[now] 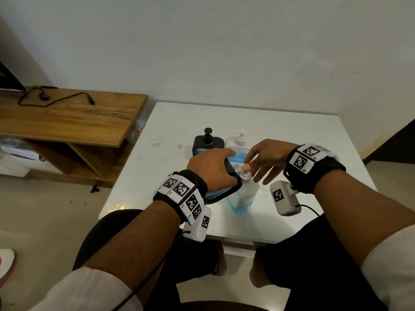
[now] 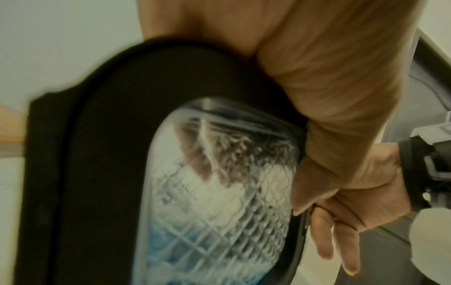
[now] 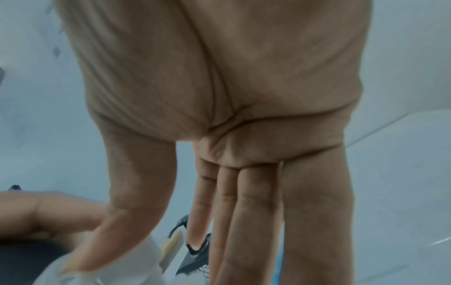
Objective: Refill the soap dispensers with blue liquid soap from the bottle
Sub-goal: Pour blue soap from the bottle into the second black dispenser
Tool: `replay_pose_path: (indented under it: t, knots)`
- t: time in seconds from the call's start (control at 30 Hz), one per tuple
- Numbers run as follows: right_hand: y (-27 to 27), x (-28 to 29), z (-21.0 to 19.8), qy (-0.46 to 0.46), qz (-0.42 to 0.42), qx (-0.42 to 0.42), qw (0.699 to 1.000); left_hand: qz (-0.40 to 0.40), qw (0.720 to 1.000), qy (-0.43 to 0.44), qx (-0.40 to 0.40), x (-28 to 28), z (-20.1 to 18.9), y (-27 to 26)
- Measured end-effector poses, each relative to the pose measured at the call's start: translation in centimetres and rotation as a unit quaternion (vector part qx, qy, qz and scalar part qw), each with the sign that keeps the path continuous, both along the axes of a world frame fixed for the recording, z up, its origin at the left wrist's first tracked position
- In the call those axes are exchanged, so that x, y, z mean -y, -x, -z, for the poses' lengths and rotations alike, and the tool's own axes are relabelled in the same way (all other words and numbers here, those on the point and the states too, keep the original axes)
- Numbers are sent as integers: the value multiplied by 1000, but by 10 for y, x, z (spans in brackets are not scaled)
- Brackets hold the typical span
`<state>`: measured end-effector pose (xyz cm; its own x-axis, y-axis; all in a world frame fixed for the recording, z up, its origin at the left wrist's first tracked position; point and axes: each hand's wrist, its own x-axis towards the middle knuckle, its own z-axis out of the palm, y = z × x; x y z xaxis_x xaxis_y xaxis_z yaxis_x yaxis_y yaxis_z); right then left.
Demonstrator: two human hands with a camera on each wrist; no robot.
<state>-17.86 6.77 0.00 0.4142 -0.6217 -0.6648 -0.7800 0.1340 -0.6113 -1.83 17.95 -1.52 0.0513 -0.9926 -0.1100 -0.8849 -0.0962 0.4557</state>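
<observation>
On the white table [image 1: 292, 140] my left hand [image 1: 220, 163] grips a black-framed soap dispenser [image 1: 237, 157], tilted, with no pump on it. Its diamond-patterned clear window [image 2: 207, 192] shows blue soap low down. Touching the dispenser on its right stands a clear soap bottle [image 1: 244, 195] with blue soap at its bottom. My right hand [image 1: 248, 163] pinches the bottle's ridged cap [image 1: 245, 175] between thumb and forefinger; the other fingers [image 3: 305, 212] stay straight. In the right wrist view the thumb [image 3: 102, 241] lies on the pale cap [image 3: 151, 250].
Two pump dispensers stand behind the hands, a black one [image 1: 207, 141] and a white one [image 1: 238, 139]. A wooden bench [image 1: 74, 117] with a black cable is left of the table. The wall is close behind the table, and my knees are at its front edge.
</observation>
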Motion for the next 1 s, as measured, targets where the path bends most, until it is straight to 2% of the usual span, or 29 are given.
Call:
replay_pose_path:
  t: [0.13,0.33,0.57,0.8,1.0]
  knots:
    - [4,1,1,-7,10,13,1000,-3,1000,1,-3,1,0,1]
    - [-4,-4,3,19,20,-18,999,1,1000,0,0,0,0,1]
    - [3,1,-1,7,8,1,1000,-1,1000,2,-1,0,1,-1]
    - [-11,-1,0,30,-9,-51,998,11,1000,4,6,0,1,-1]
    - [1,1,0,13,-19,-7,1000,3,1000,0,-2,-2,3,-3]
